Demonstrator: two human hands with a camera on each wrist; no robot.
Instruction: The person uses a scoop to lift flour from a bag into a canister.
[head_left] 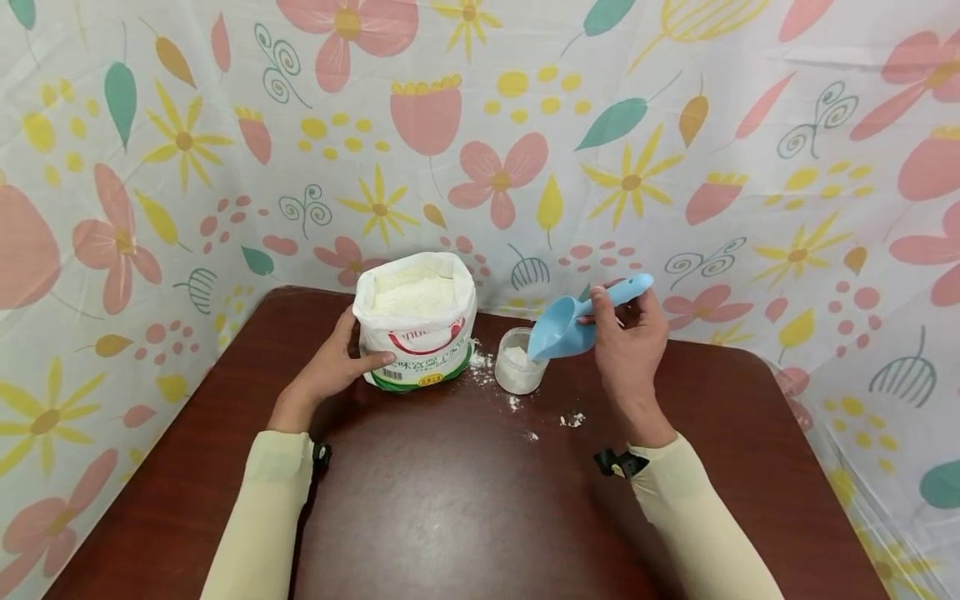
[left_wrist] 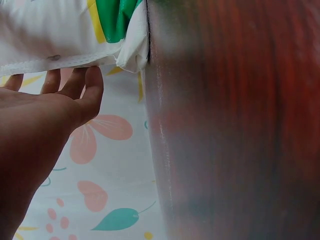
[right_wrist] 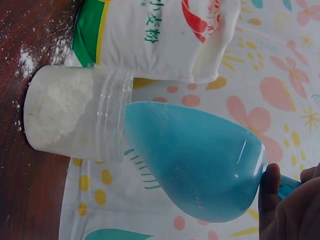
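Observation:
A white bag of flour [head_left: 408, 333] with green and red print stands with its top open, full of pale flour [head_left: 415, 296]. My left hand [head_left: 330, 367] holds the bag's left side, thumb across the front; in the left wrist view the fingertips touch the bag [left_wrist: 50, 35]. In my right hand [head_left: 632, 354] is the handle of a light blue scoop [head_left: 564, 325], tilted so its lip meets the rim of a clear plastic jar [head_left: 519, 379]. Flour fills much of the jar [right_wrist: 60, 112] in the right wrist view. The scoop's inside is hidden there.
Spilled flour [head_left: 573, 419] dots the dark brown wooden table [head_left: 442, 517] around the jar and beside the bag. A white cloth [head_left: 498, 100] with flowers and leaves hangs behind and along both sides of the table.

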